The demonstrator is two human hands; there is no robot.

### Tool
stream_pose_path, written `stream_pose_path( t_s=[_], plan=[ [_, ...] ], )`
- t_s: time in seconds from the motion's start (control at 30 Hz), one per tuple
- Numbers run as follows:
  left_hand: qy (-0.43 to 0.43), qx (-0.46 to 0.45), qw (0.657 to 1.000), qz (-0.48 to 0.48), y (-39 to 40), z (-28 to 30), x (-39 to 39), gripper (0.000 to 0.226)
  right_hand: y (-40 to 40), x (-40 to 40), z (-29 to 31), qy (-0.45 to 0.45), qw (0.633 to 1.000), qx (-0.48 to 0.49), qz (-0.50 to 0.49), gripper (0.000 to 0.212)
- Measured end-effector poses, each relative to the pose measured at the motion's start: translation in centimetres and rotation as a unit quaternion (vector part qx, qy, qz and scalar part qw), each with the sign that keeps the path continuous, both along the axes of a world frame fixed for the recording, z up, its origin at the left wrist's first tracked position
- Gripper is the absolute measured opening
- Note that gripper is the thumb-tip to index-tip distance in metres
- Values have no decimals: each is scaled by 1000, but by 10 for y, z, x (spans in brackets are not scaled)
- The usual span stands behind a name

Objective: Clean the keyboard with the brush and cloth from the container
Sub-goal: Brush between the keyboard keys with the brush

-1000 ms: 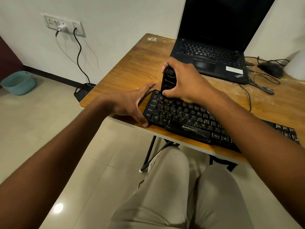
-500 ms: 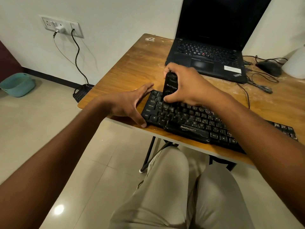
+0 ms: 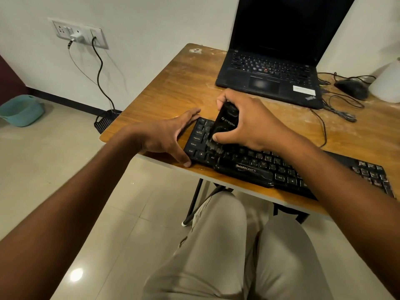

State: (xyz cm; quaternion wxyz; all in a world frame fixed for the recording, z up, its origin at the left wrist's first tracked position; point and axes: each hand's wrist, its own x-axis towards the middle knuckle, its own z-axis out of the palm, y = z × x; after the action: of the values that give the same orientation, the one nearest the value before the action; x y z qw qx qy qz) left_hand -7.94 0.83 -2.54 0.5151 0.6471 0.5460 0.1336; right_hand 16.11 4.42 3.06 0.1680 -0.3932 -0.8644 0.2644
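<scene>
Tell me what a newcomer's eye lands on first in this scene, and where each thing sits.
First comes the right hand gripping a black brush, its bristles down on the left end of the black keyboard at the near edge of the wooden table. The left hand lies open against the keyboard's left edge. Behind them, an open laptop with a dark screen stands at the table's far side.

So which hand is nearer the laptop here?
Right. The right hand, gripping the brush, sits just in front of the laptop; the left hand braces the keyboard's left end, farther away.
</scene>
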Motion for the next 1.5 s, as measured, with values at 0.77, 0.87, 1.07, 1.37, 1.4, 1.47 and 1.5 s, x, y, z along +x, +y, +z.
stream_pose_path(
  t_s=[0.77,0.87,1.07,1.37,1.4,1.47,1.5],
  plan=[
    [-8,1,1000,-5,1,-2,-1,151,3,-3,-14,79,962,45,-256,44],
    [-2,4,1000,-7,0,0,-1,151,3,-2,-9,87,960,54,-261,44],
    [-13,2,1000,-6,0,-1,-1,149,-19,11,2,32,987,-15,-160,43],
    [-3,0,1000,3,-1,1,1,150,5,-6,-5,-6,972,86,-220,47],
    [-4,-1,1000,4,-1,1,1,150,8,-8,-3,-12,971,92,-222,48],
    [-5,-3,1000,5,-2,2,2,150,12,-10,1,-21,971,89,-221,52],
    [-3,-4,1000,5,-2,2,2,150,12,-11,4,-21,972,82,-217,53]
  ],
)
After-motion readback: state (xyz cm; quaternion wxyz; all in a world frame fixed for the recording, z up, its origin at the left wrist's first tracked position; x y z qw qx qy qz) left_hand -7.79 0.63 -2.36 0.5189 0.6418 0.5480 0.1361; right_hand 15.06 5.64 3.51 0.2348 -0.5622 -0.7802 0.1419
